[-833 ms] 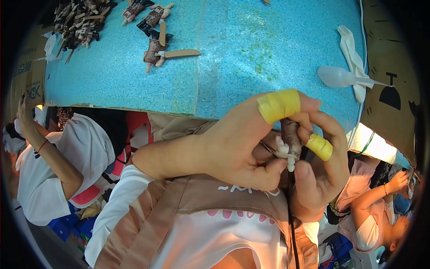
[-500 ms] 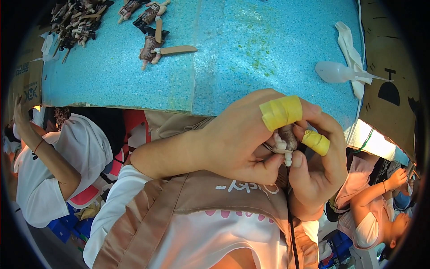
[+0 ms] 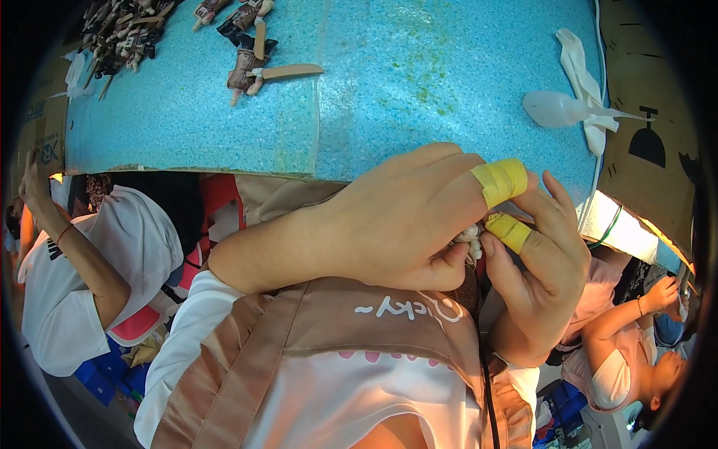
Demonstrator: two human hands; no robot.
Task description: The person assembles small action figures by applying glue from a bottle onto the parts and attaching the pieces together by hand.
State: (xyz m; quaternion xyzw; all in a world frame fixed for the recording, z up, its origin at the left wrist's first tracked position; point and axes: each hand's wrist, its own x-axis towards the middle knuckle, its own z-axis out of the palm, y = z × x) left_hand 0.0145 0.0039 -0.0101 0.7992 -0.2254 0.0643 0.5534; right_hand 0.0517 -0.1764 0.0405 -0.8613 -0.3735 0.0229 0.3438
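A speckled blue table (image 3: 187, 123) is topped at far left by a heap (image 3: 134, 37) of figurines. Below its near edge, a held figurine (image 3: 471, 233), mostly hidden, is pinched in the left hand's (image 3: 396, 217) and right hand's (image 3: 542, 277) closed fingertips; probably light and stiff, best gripped by the body. Rightward, a bottle (image 3: 552, 110) and co-worker (image 3: 609, 352) are seen.

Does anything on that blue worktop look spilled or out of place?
Yes: greenish-yellow specks are scattered across the upper middle of the blue worktop. They look like stray residue against the mostly blue surface, though I can't tell what they are.
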